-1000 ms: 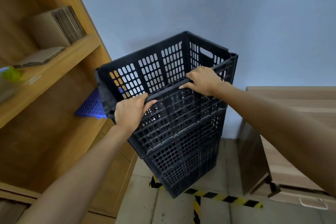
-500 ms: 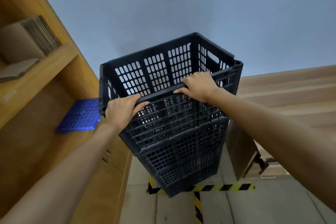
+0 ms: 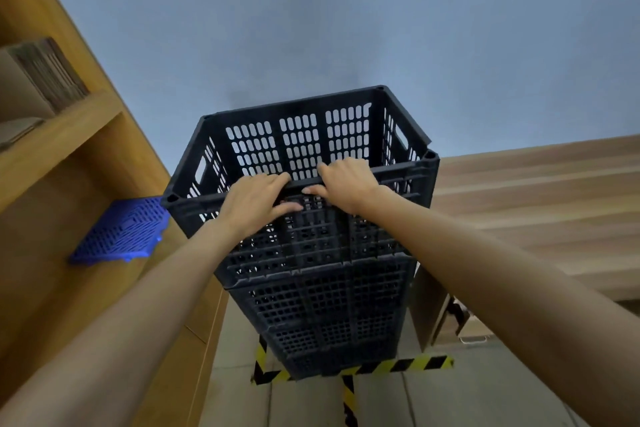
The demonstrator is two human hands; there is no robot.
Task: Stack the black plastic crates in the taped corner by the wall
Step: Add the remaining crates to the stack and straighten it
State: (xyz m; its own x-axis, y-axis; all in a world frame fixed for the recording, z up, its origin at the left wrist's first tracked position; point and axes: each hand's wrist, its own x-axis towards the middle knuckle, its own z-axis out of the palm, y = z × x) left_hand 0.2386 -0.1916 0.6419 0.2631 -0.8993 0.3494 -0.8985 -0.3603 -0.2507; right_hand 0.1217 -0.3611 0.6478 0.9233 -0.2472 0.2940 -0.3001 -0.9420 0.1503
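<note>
While your hands slid inward along the near rim of the top crate (image 3: 311,156), the crate squared up: a second before it sat skewed and tipped over the stack (image 3: 325,305), and in this head view its corners lined up much better with the crates below. Your left hand (image 3: 254,206) and right hand (image 3: 346,184) ended almost touching at the rim's middle, fingers hooked over the top edge and thumbs pressed on the outer face, both grasping the crate. I judged that seating was nearly done and only letting go remained.

The stack stood directly below your hands, against the wall (image 3: 346,28) beyond them, its base on the floor inside the striped tape (image 3: 398,365). A blue panel (image 3: 121,232) lay on the shelf (image 3: 69,135) left of your left hand.

The stack's far side and the base's back corners were hidden, so I could not tell whether the top crate had locked fully down. How many crates made up the stack was hard to count.
</note>
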